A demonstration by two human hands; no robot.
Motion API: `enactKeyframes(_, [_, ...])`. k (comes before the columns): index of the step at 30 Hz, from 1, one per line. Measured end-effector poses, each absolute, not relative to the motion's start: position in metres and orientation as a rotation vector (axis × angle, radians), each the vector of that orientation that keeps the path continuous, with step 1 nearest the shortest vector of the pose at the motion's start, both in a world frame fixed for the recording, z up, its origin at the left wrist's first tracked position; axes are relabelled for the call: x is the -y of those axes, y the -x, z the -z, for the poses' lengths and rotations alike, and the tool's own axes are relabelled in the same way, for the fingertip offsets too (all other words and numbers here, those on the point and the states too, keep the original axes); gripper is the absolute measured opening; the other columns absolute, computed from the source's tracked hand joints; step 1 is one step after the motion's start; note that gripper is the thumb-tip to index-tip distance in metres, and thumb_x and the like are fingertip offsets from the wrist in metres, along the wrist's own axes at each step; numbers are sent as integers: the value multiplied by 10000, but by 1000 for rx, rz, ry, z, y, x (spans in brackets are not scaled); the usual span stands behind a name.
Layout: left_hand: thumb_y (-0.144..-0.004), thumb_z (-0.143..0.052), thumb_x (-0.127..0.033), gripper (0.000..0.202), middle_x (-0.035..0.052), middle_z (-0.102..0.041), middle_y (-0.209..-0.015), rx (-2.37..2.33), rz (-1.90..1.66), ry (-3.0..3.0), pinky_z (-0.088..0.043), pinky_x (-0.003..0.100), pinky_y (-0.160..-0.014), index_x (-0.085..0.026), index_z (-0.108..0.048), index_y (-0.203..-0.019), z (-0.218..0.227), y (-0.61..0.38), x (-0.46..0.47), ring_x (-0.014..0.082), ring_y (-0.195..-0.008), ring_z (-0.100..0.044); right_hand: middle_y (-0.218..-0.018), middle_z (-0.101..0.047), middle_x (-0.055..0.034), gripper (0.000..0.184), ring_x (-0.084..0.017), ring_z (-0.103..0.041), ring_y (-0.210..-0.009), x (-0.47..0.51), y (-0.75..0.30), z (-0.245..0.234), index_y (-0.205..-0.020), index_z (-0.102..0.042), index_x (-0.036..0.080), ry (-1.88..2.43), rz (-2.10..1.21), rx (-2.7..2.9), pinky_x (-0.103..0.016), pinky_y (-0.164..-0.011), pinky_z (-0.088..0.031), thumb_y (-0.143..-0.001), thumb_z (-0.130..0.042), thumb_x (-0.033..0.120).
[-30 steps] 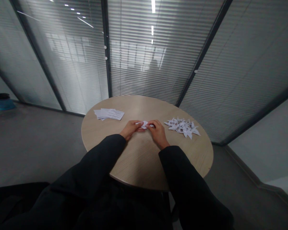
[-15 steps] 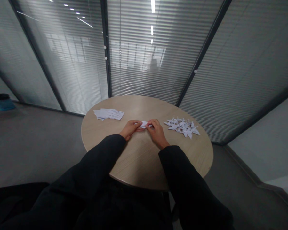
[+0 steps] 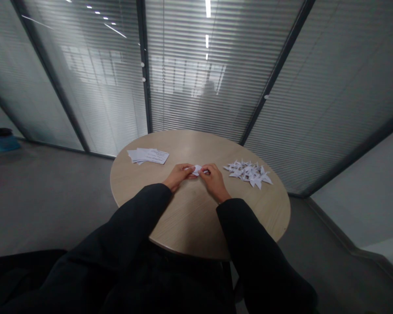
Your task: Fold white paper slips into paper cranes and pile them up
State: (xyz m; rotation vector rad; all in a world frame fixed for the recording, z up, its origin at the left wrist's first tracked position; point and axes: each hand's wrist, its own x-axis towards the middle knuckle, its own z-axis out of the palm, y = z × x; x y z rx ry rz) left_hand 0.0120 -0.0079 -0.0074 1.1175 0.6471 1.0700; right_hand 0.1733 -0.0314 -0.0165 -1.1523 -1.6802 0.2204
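Observation:
A small folded piece of white paper (image 3: 197,170) is held between my two hands over the middle of the round table (image 3: 186,213). My left hand (image 3: 179,175) pinches its left side, thumb on top. From the right, my right hand (image 3: 212,179) grips the other side between thumb and fingers. The fingers cover part of the paper, so its exact shape is hard to make out. To the right of my right hand lies a pile of folded white paper cranes (image 3: 249,172). Beyond my left hand rest several loose sheets of printed paper (image 3: 149,155), overlapping.
Glass partitions with blinds (image 3: 196,104) stand right behind the table's far edge. A blue bin (image 3: 2,140) with a dark liner is on the floor at far left. A white wall (image 3: 363,192) rises on the right.
Both hands stay in nearly the same place on the folded paper; the fingers of my right hand have shifted very slightly. The sheets and the pile have not moved.

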Motion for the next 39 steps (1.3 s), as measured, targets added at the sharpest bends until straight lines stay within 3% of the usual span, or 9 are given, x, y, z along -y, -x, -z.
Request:
enactKeyframes(5, [-661, -801, -274, 280, 83, -706, -788, -638, -1062, -1122, -519, 324, -829, -66, -694, -816, 8, -12, 8, 129, -722, -638, -854, -573, -54, 82, -195, -575, -818, 31, -174, 17, -706, -595, 209, 1181, -208, 1669, -349, -749, -503, -773, -603, 257])
enactKeyframes(13, [-469, -890, -296, 445, 77, -711, -803, -699, -1089, -1214, -502, 330, -810, -85, -712, -818, 3, -11, 15, 150, -709, -627, -814, -579, -46, 96, -193, -572, -775, 33, -172, 16, -694, -595, 210, 1198, -219, 1629, -340, -705, -506, -753, -623, 280])
enactKeyframes(20, [-550, -844, -238, 333, 70, -702, -764, -699, -1110, -1195, -489, 324, -793, -81, -703, -807, 5, -11, 10, 147, -696, -625, -848, -586, -38, 143, -193, -587, -804, 35, -168, 16, -786, -569, 218, 1189, -331, 1549, -333, -713, -501, -748, -634, 339])
enactKeyframes(25, [-600, -802, -239, 321, 67, -700, -740, -758, -1165, -1247, -465, 286, -706, -80, -715, -865, 5, -8, 9, 142, -651, -607, -914, -624, -31, 479, -196, -632, -837, 34, -168, 19, -1070, -460, 235, 1140, -641, 1362, -347, -742, -503, -693, -696, 414])
enactKeyframes(30, [-624, -772, -222, 291, 62, -707, -741, -823, -1209, -1279, -444, 266, -650, -96, -727, -882, 4, -7, 10, 147, -637, -598, -876, -665, -26, 623, -199, -657, -775, 40, -166, 13, -1146, -407, 237, 1084, -853, 1296, -347, -716, -509, -642, -741, 386])
enactKeyframes(39, [-631, -775, -287, 322, 75, -714, -771, -830, -1171, -1387, -440, 270, -653, -102, -736, -892, 4, -8, 10, 163, -661, -606, -767, -667, 10, 594, -181, -636, -658, 42, -165, 11, -1123, -451, 235, 1117, -813, 1300, -322, -630, -499, -624, -744, 372])
